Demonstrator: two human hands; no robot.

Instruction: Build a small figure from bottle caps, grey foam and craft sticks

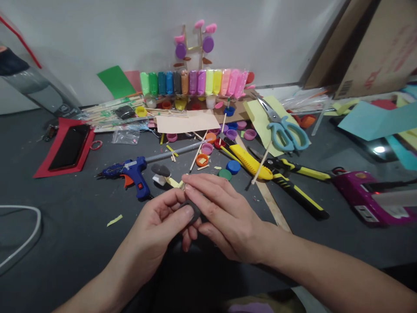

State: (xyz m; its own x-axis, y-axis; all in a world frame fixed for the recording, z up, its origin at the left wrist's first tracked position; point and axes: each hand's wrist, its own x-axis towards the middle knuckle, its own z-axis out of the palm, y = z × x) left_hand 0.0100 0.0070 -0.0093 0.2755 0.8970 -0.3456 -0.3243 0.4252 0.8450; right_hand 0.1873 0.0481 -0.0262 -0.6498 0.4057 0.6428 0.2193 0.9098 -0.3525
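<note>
My left hand (163, 217) pinches a small model with dark grey clay (194, 210) under its thumb. From the fingertips a pale yellow strip (173, 183) sticks out to the left. Near its far end are a dark oval clay piece (160, 170) and a white piece (159, 180); whether these are joined to the strip I cannot tell. My right hand (224, 213) is closed over the model from the right, fingers together, fingertips meeting those of my left hand. Its palm side is hidden.
A blue glue gun (135, 171) lies left, beyond it a phone (70, 147) on red paper. Right are a yellow cutter (250, 161), pruning shears (286, 182), scissors (282, 126) and a purple power strip (361, 198). Colourful clay packs (192, 82) and caps (233, 167) lie ahead.
</note>
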